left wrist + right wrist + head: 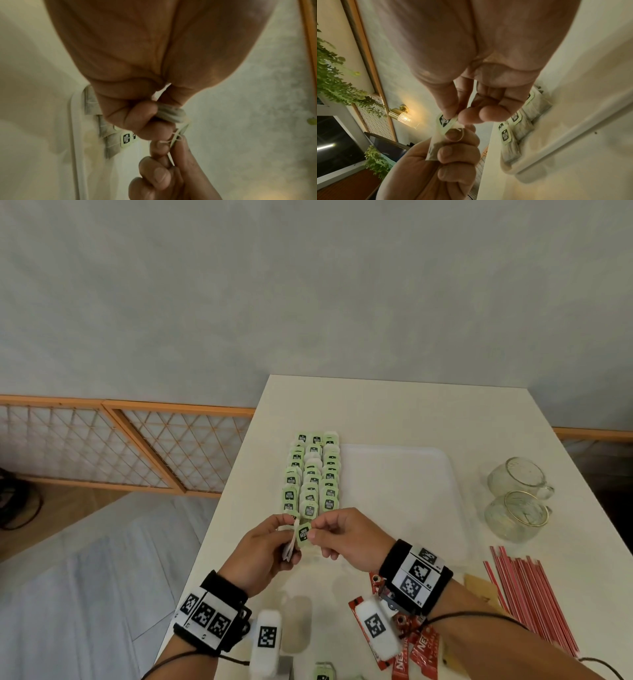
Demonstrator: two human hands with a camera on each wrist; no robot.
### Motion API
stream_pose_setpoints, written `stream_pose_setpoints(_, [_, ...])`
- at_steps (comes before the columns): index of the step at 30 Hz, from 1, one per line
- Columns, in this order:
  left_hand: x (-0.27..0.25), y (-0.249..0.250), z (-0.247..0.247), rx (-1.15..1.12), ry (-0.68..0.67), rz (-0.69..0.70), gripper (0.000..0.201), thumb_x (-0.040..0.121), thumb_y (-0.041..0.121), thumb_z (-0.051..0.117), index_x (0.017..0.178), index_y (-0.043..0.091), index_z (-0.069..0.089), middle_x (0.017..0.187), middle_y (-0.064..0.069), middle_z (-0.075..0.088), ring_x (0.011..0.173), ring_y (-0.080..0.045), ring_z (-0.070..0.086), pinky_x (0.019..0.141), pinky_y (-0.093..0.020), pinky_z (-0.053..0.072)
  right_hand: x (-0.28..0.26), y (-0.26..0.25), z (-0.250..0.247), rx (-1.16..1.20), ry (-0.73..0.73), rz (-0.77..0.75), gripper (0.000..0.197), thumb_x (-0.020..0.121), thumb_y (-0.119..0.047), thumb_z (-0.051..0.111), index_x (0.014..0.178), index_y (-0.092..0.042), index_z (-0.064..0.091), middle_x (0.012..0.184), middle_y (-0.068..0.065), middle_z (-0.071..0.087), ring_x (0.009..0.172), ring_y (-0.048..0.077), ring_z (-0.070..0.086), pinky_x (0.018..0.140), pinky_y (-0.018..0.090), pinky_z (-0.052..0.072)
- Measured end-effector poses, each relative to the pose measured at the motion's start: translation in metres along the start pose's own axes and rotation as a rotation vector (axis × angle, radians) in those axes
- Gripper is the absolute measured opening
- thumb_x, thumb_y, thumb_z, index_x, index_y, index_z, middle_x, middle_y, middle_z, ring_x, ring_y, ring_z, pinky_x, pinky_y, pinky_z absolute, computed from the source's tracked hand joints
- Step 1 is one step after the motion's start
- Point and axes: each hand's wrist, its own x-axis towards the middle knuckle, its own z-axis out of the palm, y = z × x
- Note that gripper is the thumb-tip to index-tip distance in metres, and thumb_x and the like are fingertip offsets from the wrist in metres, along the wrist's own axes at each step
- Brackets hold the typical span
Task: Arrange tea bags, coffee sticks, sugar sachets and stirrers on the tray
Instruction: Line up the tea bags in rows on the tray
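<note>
Currently in the tea-bag step. Left to right across the cream rectangular table [394, 412]: three columns of green-tagged paper tea bags [313, 474] lie overlapped along the left edge of the white shallow plastic tray [404, 474], running from its far left corner toward its near left corner. Rest of the tray carries nothing visible.

Above the tray's near left corner, left hand [263, 549] has fingers curled round a small stack of loose tea bags [289, 546]. Right hand [342, 535] has thumb and forefinger clamped on the green paper tag [304, 533] of one bag, other fingers curled in.

Right of the tray: two clear glass cups [517, 501]. Near edge: red coffee sticks [416, 652], partly under the right wrist. Near right corner: red-and-white striped stirrers [534, 594]. Sugar sachets not identifiable.

Judgement: next move calls for separating one bag from the stack without snagging strings, then laying it at the near end of a column.
</note>
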Motion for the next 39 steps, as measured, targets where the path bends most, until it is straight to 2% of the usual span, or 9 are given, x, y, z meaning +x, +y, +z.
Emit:
stream_pose_setpoints(7, [-0.001,0.000,-0.001,0.154,-0.029,0.073,0.016,0.097,-0.009,0.044,0.096,0.002,0.056,0.073,-0.017,0.058,0.064,-0.023,0.060,0.053,-0.024,0.044,-0.002,-0.001,0.002,-0.006,0.017,-0.019,0.014,0.098,-0.019,0.067,0.085,-0.023,0.070,0.064,-0.008,0.062,0.061,0.010,0.057,0.060,0.025,0.049])
stream_pose_setpoints(11, [0.001,-0.003,-0.004,0.254,0.088,0.169,0.015,0.097,-0.008,0.050,0.093,0.003,0.059,0.074,-0.017,0.058,0.070,-0.027,0.065,0.059,-0.029,0.053,-0.006,0.002,-0.005,0.006,0.062,-0.018,0.012,0.097,-0.020,0.067,0.087,-0.015,0.071,0.064,0.000,0.062,0.059,0.010,0.056,0.060,0.025,0.048])
stream_pose_setpoints(14, [0.003,-0.005,-0.004,0.345,0.169,0.253,0.016,0.096,-0.005,0.056,0.099,0.005,0.067,0.080,-0.017,0.069,0.072,-0.027,0.071,0.064,-0.029,0.059,-0.007,0.001,-0.007,0.014,0.105,-0.019,0.012,0.096,-0.018,0.069,0.094,-0.007,0.072,0.073,0.004,0.069,0.058,0.010,0.056,0.059,0.022,0.048])
stream_pose_setpoints(21, [0.002,-0.003,0.006,0.452,0.126,0.340,0.014,0.092,0.002,0.066,0.099,0.008,0.076,0.081,-0.015,0.076,0.069,-0.016,0.067,0.067,-0.028,0.056,-0.002,-0.001,-0.001,0.015,0.234,0.004,0.007,0.091,-0.013,0.074,0.091,-0.007,0.073,0.073,-0.001,0.073,0.050,0.005,0.056,0.054,0.018,0.046])
stream_pose_setpoints(27, [0.001,-0.005,0.006,0.377,0.161,0.327,0.017,0.087,0.001,0.074,0.100,0.008,0.065,0.077,-0.007,0.069,0.066,-0.021,0.065,0.061,-0.031,0.058,-0.002,0.003,0.003,-0.111,0.166,0.094,0.020,0.094,-0.031,0.070,0.089,-0.013,0.065,0.079,0.002,0.075,0.056,0.010,0.061,0.052,0.016,0.044])
stream_pose_setpoints(31, [0.001,-0.008,0.003,0.362,0.148,0.293,0.022,0.087,0.001,0.073,0.104,0.010,0.063,0.082,-0.007,0.066,0.067,-0.020,0.066,0.062,-0.034,0.059,-0.004,0.011,0.004,-0.218,0.055,0.129,0.023,0.095,-0.040,0.066,0.095,-0.017,0.064,0.089,0.005,0.076,0.061,0.007,0.064,0.061,0.024,0.049])
stream_pose_setpoints(34, [0.003,-0.011,-0.001,0.372,0.145,0.268,0.022,0.088,0.002,0.073,0.106,0.011,0.064,0.085,-0.008,0.068,0.069,-0.019,0.067,0.062,-0.034,0.059,-0.005,0.010,0.004,-0.268,0.001,0.103,0.022,0.096,-0.037,0.065,0.082,-0.020,0.063,0.087,0.005,0.076,0.061,0.006,0.063,0.064,0.024,0.049])
stream_pose_setpoints(37, [0.005,-0.014,-0.007,0.435,0.169,0.258,0.021,0.089,0.005,0.072,0.106,0.014,0.065,0.093,-0.008,0.073,0.073,-0.020,0.069,0.061,-0.032,0.059,0.003,0.013,-0.001,-0.308,0.112,0.104,0.026,0.095,-0.034,0.067,0.073,-0.023,0.060,0.072,0.002,0.070,0.057,0.008,0.060,0.061,0.026,0.050])
stream_pose_setpoints(39, [0.008,-0.016,-0.015,0.596,0.225,0.306,0.017,0.090,0.007,0.070,0.102,0.019,0.067,0.095,-0.003,0.074,0.070,-0.010,0.068,0.061,-0.028,0.057,0.011,0.019,-0.006,-0.355,0.192,0.129,0.031,0.093,-0.035,0.068,0.068,-0.020,0.058,0.064,-0.003,0.062,0.057,0.011,0.056,0.062,0.030,0.049])
